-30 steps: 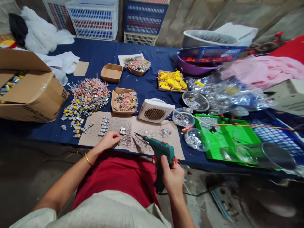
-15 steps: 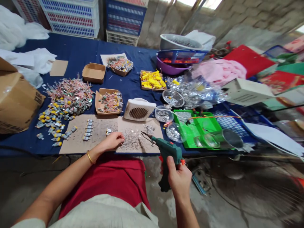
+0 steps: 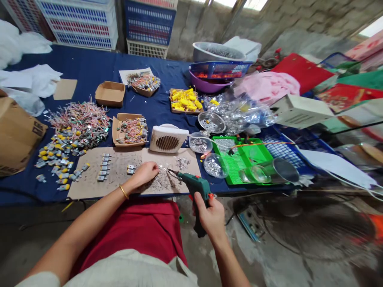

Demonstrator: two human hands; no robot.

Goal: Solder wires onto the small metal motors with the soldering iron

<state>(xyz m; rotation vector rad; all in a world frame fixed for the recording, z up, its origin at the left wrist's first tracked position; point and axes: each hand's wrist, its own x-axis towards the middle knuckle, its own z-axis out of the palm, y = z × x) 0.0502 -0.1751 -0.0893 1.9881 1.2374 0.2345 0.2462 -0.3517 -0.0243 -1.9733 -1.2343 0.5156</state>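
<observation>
In my right hand (image 3: 211,215) is a dark green soldering gun (image 3: 196,185), gripped by its handle with its tip pointing left over the cardboard sheet (image 3: 89,183). My left hand (image 3: 146,173) hovers low over that sheet, thumb and fingers pinched together close to the tip. Whatever the pinch holds is too small to make out. Left of this hand lie a few small motors (image 3: 131,169), and farther left stands a column of small motors (image 3: 103,167). Tiny metal parts (image 3: 182,162) are scattered on the cardboard beyond the tip.
A white fan box with a grille (image 3: 169,139) stands behind the cardboard. To the left are a heap of wired motors (image 3: 79,121) and a carton of them (image 3: 130,129). Bowls of metal parts (image 3: 215,165) and a green tray (image 3: 233,175) sit right. A floor fan (image 3: 317,227) stands lower right.
My right hand has brought the soldering gun leftward, its tip now nearer my left hand. The left hand stays pinched, shifted slightly right over the cardboard. The whole view has shifted a little.
</observation>
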